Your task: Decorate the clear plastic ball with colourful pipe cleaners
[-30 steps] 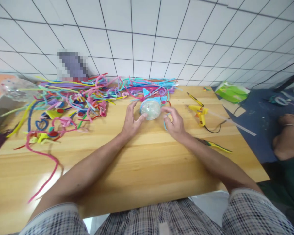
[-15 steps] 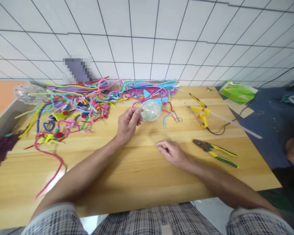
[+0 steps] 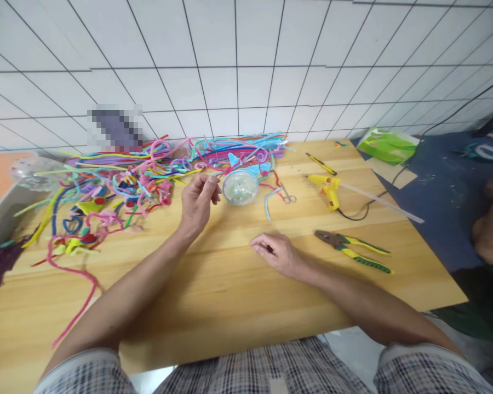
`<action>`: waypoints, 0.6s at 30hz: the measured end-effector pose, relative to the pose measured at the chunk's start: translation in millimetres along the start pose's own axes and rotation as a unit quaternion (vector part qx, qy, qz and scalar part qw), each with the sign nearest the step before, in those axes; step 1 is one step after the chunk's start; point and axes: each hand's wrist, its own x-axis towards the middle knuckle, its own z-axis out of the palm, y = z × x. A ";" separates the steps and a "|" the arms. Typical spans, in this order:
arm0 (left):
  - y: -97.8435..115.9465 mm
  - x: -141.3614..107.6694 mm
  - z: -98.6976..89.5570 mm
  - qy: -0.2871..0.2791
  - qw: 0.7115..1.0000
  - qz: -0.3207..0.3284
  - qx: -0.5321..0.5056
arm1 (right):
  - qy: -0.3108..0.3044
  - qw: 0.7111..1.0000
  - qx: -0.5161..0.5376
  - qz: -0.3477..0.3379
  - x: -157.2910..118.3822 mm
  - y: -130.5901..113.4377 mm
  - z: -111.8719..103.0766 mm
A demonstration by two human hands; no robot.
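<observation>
A clear round ball (image 3: 240, 189) with a light-blue rim sits toward the back of the table, light-blue fuzzy pieces (image 3: 258, 168) just behind it. My left hand (image 3: 199, 200) is raised to its left, a small gap apart from it. Thumb and fingers are curled together there; anything pinched between them is too small or hidden to make out. Loosely closed, my right hand (image 3: 277, 254) rests on the wood nearer to me, with nothing visible in it. Small scissors (image 3: 288, 195) and a bent light-blue pipe cleaner (image 3: 267, 207) lie right of the ball.
Tangled pipe cleaners (image 3: 148, 175) cover the back left, beside a clear bag (image 3: 35, 174). At right lie pliers (image 3: 349, 249), a yellow glue gun (image 3: 328, 190) with stick and cord, and a utility knife (image 3: 320, 163). A green package (image 3: 388, 145) stands beyond the table's right edge.
My left hand has drawn left, off the ball's edge. The ball stays in place beside the blue pieces. My right hand has hardly moved; the whole view has shifted a little.
</observation>
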 end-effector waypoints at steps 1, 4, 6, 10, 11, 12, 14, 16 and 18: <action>2.1 -3.2 2.3 -0.009 1.000 -0.003 -0.009 | 0.000 1.000 0.001 0.002 0.0 -0.2 -0.2; 8.5 -20.4 12.2 -0.056 0.995 -0.046 -0.063 | 0.002 1.000 0.001 0.006 0.3 -1.0 -1.2; 12.3 -35.6 20.5 -0.108 0.982 -0.111 -0.113 | 0.002 1.000 -0.001 0.011 0.7 -1.9 -1.9; 18.3 -59.9 32.8 -0.191 0.910 -0.273 -0.245 | 0.002 1.000 0.000 0.030 1.5 -3.3 -2.5; 19.5 -63.3 33.7 -0.206 0.886 -0.310 -0.277 | 0.003 0.999 0.004 0.033 1.4 -3.5 -2.7; 20.4 -65.9 33.6 -0.219 0.861 -0.342 -0.306 | 0.005 0.999 0.009 0.035 1.3 -3.5 -3.1; 21.7 -69.9 31.6 -0.245 0.817 -0.386 -0.352 | 0.021 0.999 0.010 0.039 0.8 -3.8 -5.0; 22.6 -74.5 29.3 -0.275 0.777 -0.418 -0.383 | 0.063 0.997 0.000 0.040 0.7 -5.3 -9.0; 23.0 -81.1 29.0 -0.306 0.742 -0.448 -0.394 | 0.125 0.992 -0.013 0.027 1.7 -8.4 -14.9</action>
